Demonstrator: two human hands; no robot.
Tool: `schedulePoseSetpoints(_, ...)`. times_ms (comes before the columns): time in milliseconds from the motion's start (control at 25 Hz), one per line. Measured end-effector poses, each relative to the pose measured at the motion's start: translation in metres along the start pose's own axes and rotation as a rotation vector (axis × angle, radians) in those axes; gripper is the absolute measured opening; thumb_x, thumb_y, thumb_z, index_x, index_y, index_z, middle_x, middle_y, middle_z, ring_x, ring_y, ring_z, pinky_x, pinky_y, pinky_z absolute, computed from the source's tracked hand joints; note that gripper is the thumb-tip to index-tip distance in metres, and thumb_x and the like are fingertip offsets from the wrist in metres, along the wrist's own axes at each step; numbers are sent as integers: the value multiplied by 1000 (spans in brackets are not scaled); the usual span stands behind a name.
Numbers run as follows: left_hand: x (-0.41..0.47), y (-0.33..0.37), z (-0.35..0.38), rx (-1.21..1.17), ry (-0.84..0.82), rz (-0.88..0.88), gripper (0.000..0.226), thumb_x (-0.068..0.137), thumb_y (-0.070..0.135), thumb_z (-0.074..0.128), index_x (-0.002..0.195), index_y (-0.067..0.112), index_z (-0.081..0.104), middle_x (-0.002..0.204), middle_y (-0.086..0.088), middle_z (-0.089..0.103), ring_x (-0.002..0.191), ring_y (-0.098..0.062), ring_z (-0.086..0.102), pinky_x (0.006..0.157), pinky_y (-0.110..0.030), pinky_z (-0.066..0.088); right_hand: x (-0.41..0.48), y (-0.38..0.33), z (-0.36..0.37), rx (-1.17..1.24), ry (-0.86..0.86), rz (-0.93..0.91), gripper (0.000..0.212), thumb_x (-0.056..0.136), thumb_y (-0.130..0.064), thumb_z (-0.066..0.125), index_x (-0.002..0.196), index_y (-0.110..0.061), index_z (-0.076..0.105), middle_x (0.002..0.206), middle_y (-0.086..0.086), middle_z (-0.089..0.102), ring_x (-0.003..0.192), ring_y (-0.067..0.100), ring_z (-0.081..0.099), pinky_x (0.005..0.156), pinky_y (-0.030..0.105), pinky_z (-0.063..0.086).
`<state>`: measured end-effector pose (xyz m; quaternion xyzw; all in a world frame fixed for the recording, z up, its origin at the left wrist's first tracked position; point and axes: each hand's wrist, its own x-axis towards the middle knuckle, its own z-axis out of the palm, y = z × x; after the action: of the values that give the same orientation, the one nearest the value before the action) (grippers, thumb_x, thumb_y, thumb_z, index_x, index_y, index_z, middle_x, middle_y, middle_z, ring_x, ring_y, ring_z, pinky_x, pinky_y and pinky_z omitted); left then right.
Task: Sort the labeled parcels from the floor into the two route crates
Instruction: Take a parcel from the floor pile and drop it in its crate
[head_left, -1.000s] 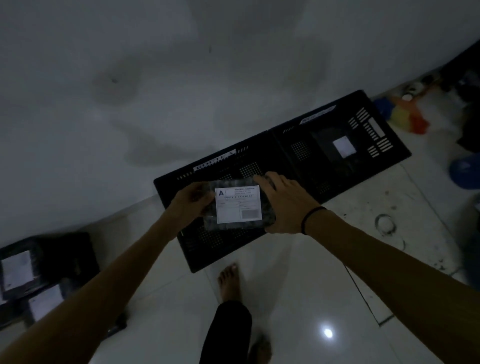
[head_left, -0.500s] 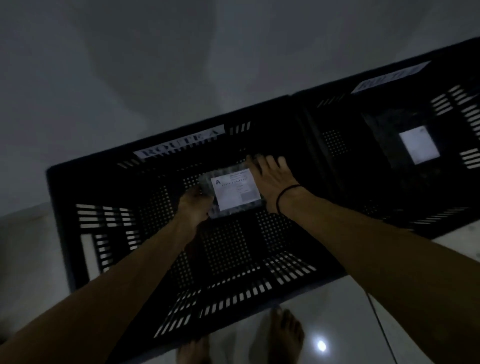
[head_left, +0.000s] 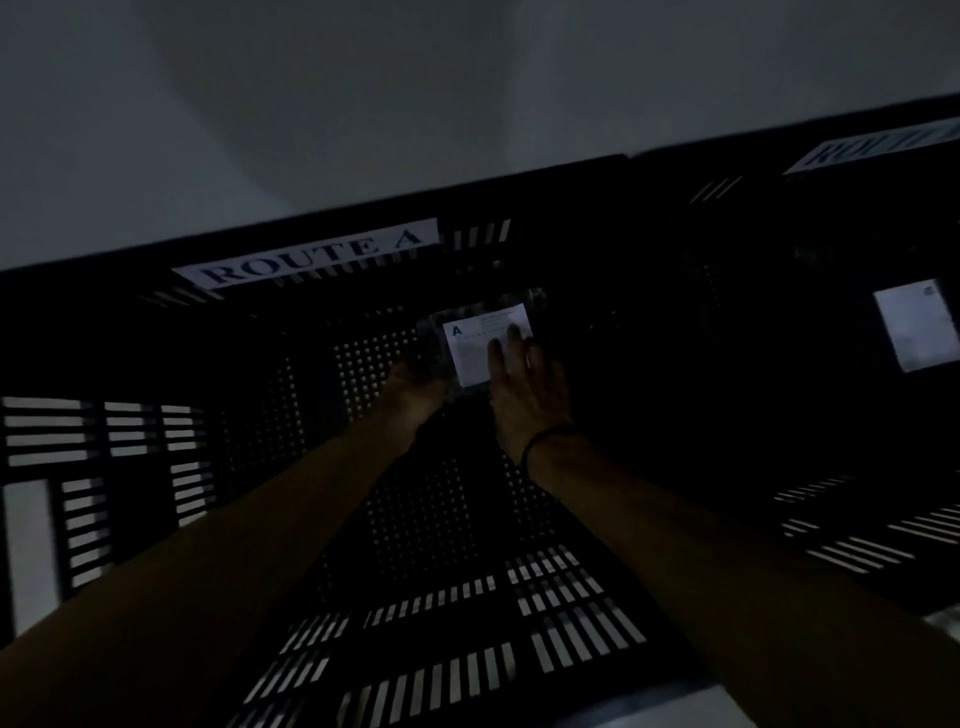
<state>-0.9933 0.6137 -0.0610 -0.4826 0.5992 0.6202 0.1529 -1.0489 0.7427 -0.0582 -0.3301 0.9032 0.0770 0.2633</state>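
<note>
A dark-wrapped parcel with a white label marked "A" lies low inside the black crate whose far wall carries a "ROUTE A" sign. My left hand grips the parcel's left edge. My right hand rests flat on its label, fingers spread; a dark band circles that wrist. To the right stands the second black crate with a partly cut-off route sign; a parcel with a white label lies inside it.
A pale wall rises directly behind both crates. The crates stand side by side, touching. Pale floor shows at the bottom edge in front of them. The scene is very dim.
My view and both hands have dropped deeper into the Route A crate. The parcel has gone down toward the far right of the crate floor, and my right hand now lies on the label.
</note>
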Motion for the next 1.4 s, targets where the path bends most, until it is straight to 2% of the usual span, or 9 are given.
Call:
schedulePoseSetpoints(120, 2, 2, 3, 19, -19, -1, 38, 96, 0, 54, 134, -2, 53, 134, -18, 57, 121, -34, 56, 93, -28, 51, 0, -4, 13, 135, -122, 42, 94, 87, -19, 65, 154, -10, -1, 160, 18, -10, 148, 36, -2, 119, 52, 13)
schedulePoseSetpoints(320, -17, 23, -36, 218, 46, 125, 40, 95, 6, 59, 133, -5, 53, 136, -18, 55, 126, -33, 52, 87, -15, 41, -18, -5, -32, 128, -201, 13, 90, 92, -34, 60, 154, -13, -1, 160, 18, -6, 148, 37, 1, 119, 51, 14)
schedulePoseSetpoints(440, -73, 36, -94, 488, -2, 186, 59, 87, 43, 66, 133, 8, 58, 133, -14, 60, 122, -29, 57, 104, -34, 46, -62, -22, -100, 74, -196, -60, 82, 91, -37, 60, 153, -12, 13, 158, 19, 11, 143, 38, 17, 115, 50, 24)
schedulePoseSetpoints(520, -124, 42, -136, 611, -43, 227, 82, 70, 74, 59, 132, 20, 60, 130, -6, 63, 121, -23, 59, 105, -38, 46, -100, -40, -152, 3, -201, -141, 73, 90, -36, 60, 149, -11, 25, 150, 18, 26, 136, 37, 28, 109, 50, 32)
schedulePoseSetpoints(560, -158, 50, -158, 668, -49, 238, 83, 70, 77, 58, 133, 23, 58, 131, -4, 63, 121, -23, 59, 105, -38, 47, -121, -52, -180, -35, -203, -193, 68, 90, -35, 59, 146, -11, 29, 147, 17, 29, 134, 37, 30, 106, 50, 34)
schedulePoseSetpoints(800, -375, 70, -280, 887, 204, 305, 65, 94, 57, 48, 148, 21, 42, 154, -10, 38, 143, -31, 31, 115, -44, 29, -251, -151, -310, -136, -193, -430, 59, 92, -39, 53, 142, -12, 36, 139, 16, 38, 128, 34, 36, 101, 46, 39)
schedulePoseSetpoints(960, -496, 11, -357, 860, 295, 154, 68, 95, 60, 41, 151, 21, 35, 157, -10, 32, 146, -28, 26, 117, -42, 24, -333, -244, -343, -199, -192, -574, 55, 94, -40, 48, 140, -13, 39, 141, 13, 39, 128, 32, 36, 103, 45, 38)
schedulePoseSetpoints(1160, -607, -130, -433, 685, 351, -60, 67, 94, 59, 45, 146, 16, 41, 149, -12, 44, 135, -29, 43, 108, -45, 40, -425, -371, -307, -286, -254, -694, 55, 95, -38, 46, 142, -12, 37, 142, 13, 39, 131, 30, 33, 106, 43, 32)
schedulePoseSetpoints(1400, -669, -235, -511, 858, 249, -20, 60, 96, 46, 52, 146, 14, 41, 147, -13, 46, 133, -29, 44, 106, -44, 41, -498, -483, -254, -260, -290, -670, 57, 96, -39, 47, 143, -11, 35, 140, 14, 42, 129, 31, 36, 102, 43, 34)
